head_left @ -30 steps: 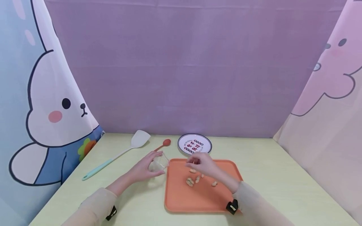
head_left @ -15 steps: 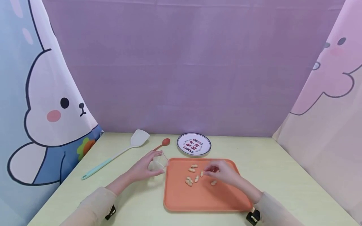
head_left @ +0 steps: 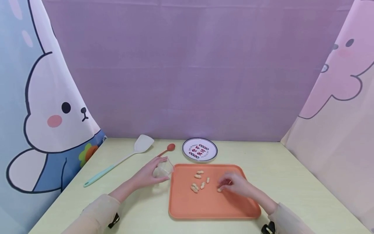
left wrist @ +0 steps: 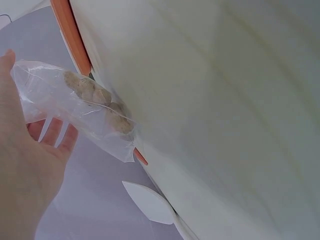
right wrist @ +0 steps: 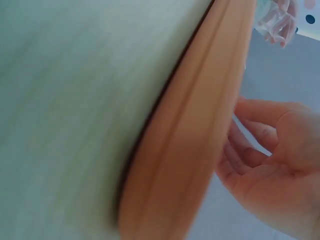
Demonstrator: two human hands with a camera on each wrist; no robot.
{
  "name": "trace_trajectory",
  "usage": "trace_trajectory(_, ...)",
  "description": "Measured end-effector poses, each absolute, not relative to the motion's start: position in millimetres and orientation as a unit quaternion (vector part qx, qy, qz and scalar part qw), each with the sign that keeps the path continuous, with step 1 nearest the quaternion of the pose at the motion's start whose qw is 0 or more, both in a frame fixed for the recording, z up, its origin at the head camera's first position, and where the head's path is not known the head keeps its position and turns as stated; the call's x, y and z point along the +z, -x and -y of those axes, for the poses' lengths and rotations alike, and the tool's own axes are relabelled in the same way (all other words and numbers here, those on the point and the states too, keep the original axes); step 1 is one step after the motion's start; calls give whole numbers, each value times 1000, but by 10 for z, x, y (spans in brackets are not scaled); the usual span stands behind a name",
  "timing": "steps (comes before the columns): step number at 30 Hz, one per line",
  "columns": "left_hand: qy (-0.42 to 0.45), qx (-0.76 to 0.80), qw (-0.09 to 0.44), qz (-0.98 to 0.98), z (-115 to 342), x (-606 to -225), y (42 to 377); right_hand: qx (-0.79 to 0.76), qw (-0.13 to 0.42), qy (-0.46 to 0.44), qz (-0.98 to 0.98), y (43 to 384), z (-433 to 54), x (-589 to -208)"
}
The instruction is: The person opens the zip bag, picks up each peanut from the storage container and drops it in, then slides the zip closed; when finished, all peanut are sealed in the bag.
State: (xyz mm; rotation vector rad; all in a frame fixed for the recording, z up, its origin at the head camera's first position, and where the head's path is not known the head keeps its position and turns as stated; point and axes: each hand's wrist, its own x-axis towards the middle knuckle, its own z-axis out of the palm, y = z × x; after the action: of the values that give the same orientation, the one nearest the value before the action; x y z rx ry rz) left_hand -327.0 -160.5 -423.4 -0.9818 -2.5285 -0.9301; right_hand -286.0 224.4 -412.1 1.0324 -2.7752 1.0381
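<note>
My left hand holds a clear plastic bag by its mouth, just left of the orange tray. Several unshelled peanuts show through the bag in the left wrist view. Over the tray's right half is my right hand, slightly blurred, its thumb tip right at a peanut. Thumb and fingers stand apart in the right wrist view, with the tips partly hidden behind the tray's rim. More peanuts lie scattered across the tray's left and middle.
Behind the tray sits a white plate with a dark rim and red print. A red spoon lies behind the bag. Farther left is a white turner with a mint handle. A purple cloth hangs along the table's back edge.
My right hand has moved right and nearer, from the tray's back to the peanut on the right, uncovering a peanut near the back. My left hand stays with the bag.
</note>
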Motion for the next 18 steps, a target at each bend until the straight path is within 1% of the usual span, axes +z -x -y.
trace_trajectory(10,328,-331,120,877,1613,-4226,3262,270,8,-316,910,2859,-2214,-4113)
trace_trajectory(18,331,-322,127,878,1617,-4247,3280,282,-12,-293,913,2842,-2205,-4099)
